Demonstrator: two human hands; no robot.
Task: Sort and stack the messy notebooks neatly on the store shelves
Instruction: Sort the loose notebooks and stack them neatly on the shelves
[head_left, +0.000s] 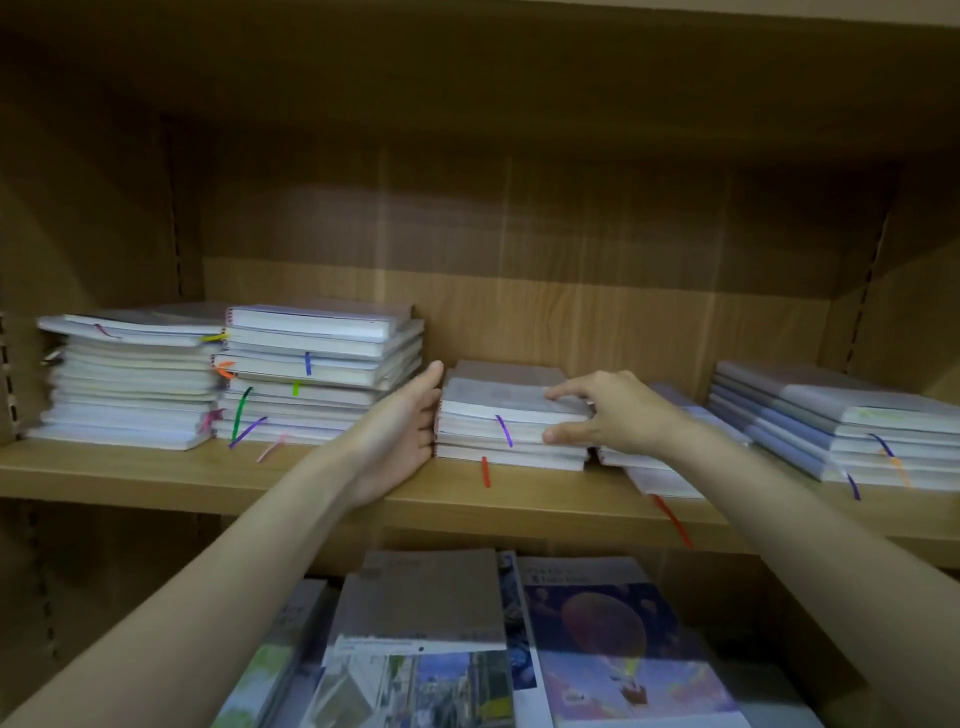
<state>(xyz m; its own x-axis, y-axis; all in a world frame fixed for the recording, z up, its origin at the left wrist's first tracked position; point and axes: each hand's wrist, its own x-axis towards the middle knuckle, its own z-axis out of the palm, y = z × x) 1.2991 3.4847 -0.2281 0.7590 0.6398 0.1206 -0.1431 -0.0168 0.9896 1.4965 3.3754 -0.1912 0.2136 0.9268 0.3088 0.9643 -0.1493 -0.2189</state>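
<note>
Two hands squaring a small notebook pile

Right hand (613, 410) pinches the top notebooks of the middle stack (511, 423), thumb under, fingers above. Left hand (410, 426) presses flat, fingers straight, on its left side. White page edges, grey covers, purple and red ribbons; it lies on the wooden shelf (156, 467).

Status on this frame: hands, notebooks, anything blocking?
Left hand flat against middle stack. Right hand grips its top books. Slipped pile crowds right side.
</note>
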